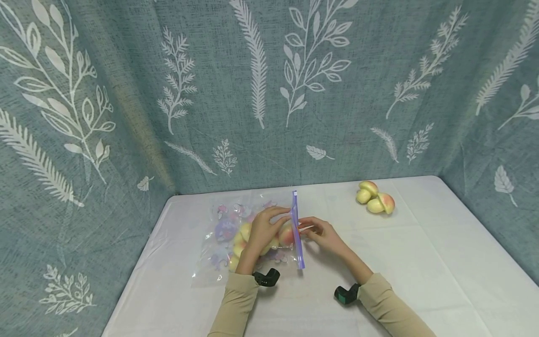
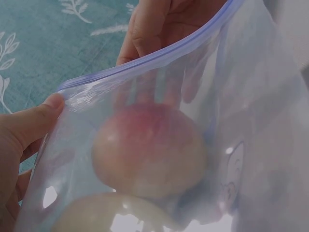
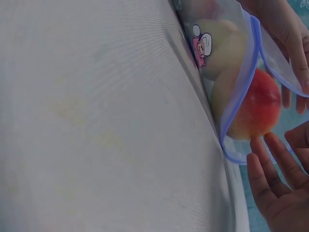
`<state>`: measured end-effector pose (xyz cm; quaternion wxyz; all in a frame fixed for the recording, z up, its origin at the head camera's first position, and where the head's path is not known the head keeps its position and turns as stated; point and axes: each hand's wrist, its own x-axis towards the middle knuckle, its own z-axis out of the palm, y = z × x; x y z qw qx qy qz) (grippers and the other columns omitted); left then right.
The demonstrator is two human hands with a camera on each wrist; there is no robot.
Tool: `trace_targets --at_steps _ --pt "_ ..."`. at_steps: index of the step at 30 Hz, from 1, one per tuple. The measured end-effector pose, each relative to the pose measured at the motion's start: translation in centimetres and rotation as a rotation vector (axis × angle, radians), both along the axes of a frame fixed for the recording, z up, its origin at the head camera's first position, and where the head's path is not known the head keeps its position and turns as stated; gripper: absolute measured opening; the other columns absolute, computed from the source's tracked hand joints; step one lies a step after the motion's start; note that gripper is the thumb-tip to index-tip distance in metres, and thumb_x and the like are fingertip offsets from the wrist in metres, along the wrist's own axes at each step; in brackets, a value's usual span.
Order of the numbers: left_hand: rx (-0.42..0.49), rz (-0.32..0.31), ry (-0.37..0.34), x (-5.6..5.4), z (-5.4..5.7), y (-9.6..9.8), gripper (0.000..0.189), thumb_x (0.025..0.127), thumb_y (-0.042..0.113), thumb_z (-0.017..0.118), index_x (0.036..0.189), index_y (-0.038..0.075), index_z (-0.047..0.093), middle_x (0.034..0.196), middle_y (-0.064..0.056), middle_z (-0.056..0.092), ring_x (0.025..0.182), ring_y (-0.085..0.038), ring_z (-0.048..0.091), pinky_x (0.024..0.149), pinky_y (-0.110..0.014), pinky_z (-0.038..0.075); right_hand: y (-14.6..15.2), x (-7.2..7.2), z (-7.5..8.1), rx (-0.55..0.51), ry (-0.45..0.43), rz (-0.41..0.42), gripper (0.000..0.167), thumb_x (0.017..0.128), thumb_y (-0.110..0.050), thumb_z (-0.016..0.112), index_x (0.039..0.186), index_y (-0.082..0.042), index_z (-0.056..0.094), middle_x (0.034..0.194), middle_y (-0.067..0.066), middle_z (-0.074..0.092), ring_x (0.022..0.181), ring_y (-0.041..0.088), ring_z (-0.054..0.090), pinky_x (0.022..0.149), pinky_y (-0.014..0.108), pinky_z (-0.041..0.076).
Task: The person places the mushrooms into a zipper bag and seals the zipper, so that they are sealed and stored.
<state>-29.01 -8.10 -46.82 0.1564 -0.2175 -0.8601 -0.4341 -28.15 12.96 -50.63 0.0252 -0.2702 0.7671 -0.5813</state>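
Observation:
A clear zip bag (image 1: 206, 274) with a purple zip edge (image 1: 300, 255) and cartoon prints lies on the table, its mouth facing right. Several yellow peaches (image 2: 104, 212) are inside it. My left hand (image 1: 262, 230) reaches over the bag and pinches its rim, the thumb (image 2: 36, 118) right at the zip. The mouth gapes in the right wrist view. Just inside it sits a red-blushed peach (image 3: 263, 108). My right hand (image 3: 285, 203) is at the mouth, palm up, fingers extended with their tips touching that peach.
Several more yellow peaches (image 1: 381, 203) lie grouped at the back right of the white-covered table (image 1: 421, 262). A green curtain with white leaf prints (image 1: 269, 93) hangs behind and along both sides. Each wrist wears a black camera (image 1: 267, 277).

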Motion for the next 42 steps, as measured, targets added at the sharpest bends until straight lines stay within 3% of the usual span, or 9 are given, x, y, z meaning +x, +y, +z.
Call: trace_targets --at_steps 10,15,23,29,36,42 --pt "0.011 0.003 -0.028 0.3 0.0 0.1 0.026 0.086 0.034 0.065 0.106 0.018 0.070 0.109 0.004 0.068 0.113 -0.017 0.057 0.102 -0.036 0.041 -0.3 0.2 -0.4 0.006 0.029 -0.006 0.031 0.093 -0.004 0.053 0.123 0.005 0.052 0.112 0.024 0.061 0.100 0.036 0.061 0.083 0.029 0.053" --pt "0.009 0.004 -0.002 0.5 -0.1 0.2 0.025 0.085 0.032 0.066 0.105 0.017 0.071 0.107 0.002 0.069 0.110 -0.019 0.059 0.099 -0.037 0.044 -0.4 0.4 -0.4 0.006 0.042 0.003 0.031 0.093 -0.002 0.051 0.123 0.007 0.051 0.112 0.025 0.061 0.100 0.033 0.062 0.083 0.026 0.053" --pt "-0.014 0.021 0.008 0.7 -0.1 0.3 0.026 0.085 0.032 0.066 0.104 0.016 0.071 0.106 0.001 0.069 0.106 -0.018 0.061 0.096 -0.036 0.047 -0.7 1.8 1.9 0.004 0.042 0.034 0.030 0.091 0.006 0.050 0.120 0.014 0.049 0.111 0.031 0.058 0.100 0.042 0.060 0.082 0.024 0.053" --pt "-0.013 0.028 -0.007 0.8 0.0 0.4 0.025 0.085 0.031 0.066 0.104 0.016 0.071 0.106 0.001 0.069 0.107 -0.017 0.061 0.097 -0.034 0.046 -0.7 2.3 2.8 0.029 0.051 0.038 0.030 0.090 0.008 0.049 0.119 0.015 0.049 0.112 0.032 0.057 0.099 0.041 0.060 0.084 0.027 0.054" --pt "-0.010 0.019 0.008 0.7 0.1 0.4 0.026 0.085 0.031 0.067 0.105 0.014 0.071 0.106 0.000 0.069 0.106 -0.018 0.062 0.096 -0.036 0.046 -0.5 2.1 3.0 0.050 0.049 0.019 0.031 0.090 0.007 0.051 0.120 0.013 0.050 0.113 0.030 0.058 0.101 0.042 0.059 0.085 0.027 0.052" --pt "-0.006 0.018 0.002 0.7 0.2 0.3 0.026 0.084 0.030 0.067 0.104 0.015 0.071 0.106 0.001 0.069 0.106 -0.018 0.061 0.096 -0.034 0.046 0.0 1.9 3.1 0.074 0.065 -0.011 0.031 0.089 0.008 0.052 0.120 0.013 0.051 0.113 0.030 0.059 0.101 0.042 0.059 0.087 0.033 0.052"
